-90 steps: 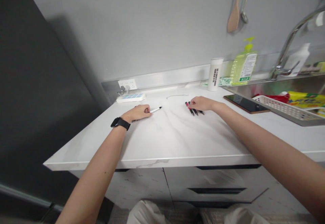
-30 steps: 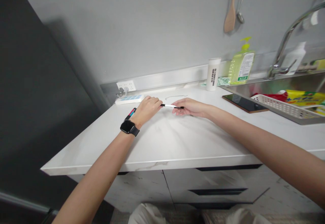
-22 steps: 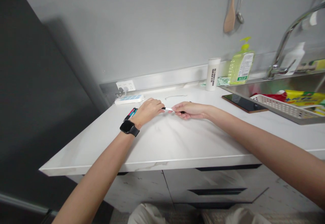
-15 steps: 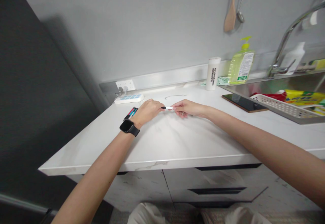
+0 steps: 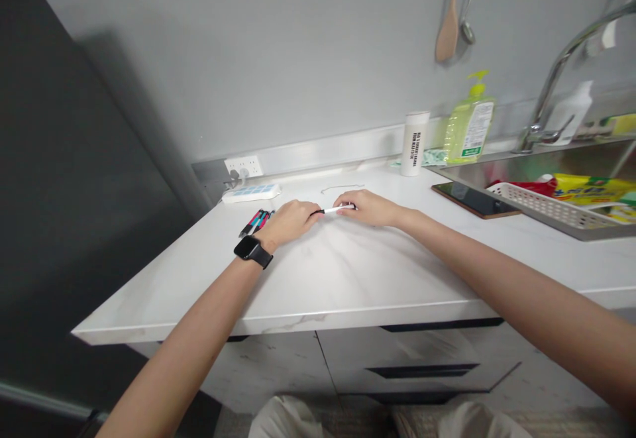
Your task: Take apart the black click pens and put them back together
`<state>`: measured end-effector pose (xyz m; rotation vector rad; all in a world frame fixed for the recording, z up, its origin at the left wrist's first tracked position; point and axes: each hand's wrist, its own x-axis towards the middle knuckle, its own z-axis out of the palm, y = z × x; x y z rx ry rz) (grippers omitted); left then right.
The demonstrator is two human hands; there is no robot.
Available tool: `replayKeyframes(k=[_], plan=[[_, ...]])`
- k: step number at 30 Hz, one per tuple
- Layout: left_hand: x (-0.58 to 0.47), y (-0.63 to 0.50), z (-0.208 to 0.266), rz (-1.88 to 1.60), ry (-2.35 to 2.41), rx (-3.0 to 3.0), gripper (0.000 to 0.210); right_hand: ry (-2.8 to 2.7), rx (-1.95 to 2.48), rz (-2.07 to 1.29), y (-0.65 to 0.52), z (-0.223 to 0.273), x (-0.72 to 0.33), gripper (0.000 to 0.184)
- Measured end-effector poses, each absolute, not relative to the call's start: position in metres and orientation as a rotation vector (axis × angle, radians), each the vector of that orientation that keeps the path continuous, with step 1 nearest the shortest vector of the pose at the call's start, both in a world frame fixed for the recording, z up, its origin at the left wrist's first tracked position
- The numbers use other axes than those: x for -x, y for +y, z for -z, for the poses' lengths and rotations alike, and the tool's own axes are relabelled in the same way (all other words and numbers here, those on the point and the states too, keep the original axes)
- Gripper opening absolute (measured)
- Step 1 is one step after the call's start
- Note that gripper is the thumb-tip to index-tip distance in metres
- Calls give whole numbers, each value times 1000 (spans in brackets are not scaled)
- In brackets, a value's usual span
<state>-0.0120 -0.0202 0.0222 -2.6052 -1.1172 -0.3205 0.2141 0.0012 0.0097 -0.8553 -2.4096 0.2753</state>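
Note:
Above the white countertop [image 5: 318,279], a thin white marker with black ends [image 5: 332,211] spans the space between both hands. My left hand [image 5: 291,220] is closed on its black end at the left. Fingers of my right hand [image 5: 365,207] pinch the white barrel, and a black tip shows beneath them. Several markers with black, red and blue parts [image 5: 254,222] lie beside my left wrist, partly covered by it. Behind my right hand a thin, dark wavy line [image 5: 342,187] runs over the countertop; whether it is drawn or a loose strand I cannot tell.
A white power strip [image 5: 251,193] lies by the wall socket [image 5: 243,166]. Towards the right stand a white cylindrical container [image 5: 415,144] and a yellow-green pump bottle [image 5: 470,126]. A dark phone-like slab [image 5: 474,200] lies at the sink [image 5: 561,226] edge.
My right hand has shifted its grip on the marker, its fingers now curled over the barrel with the black tip showing. My left hand stays on the other end.

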Motion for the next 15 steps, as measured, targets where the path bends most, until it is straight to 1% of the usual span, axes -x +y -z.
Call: replayKeyframes(k=[5,9,15], plan=[[15,-17,-20,270,-989,2627,37,-2433,929,-324,1,-10,-214,29],[15,-15,-19,248,-941,2600,31,-2453,911,-280,2,-10,-213,32],[15,-16,-21,166,-850,2477,27,-2459,915,-273,3,-8,-214,24]])
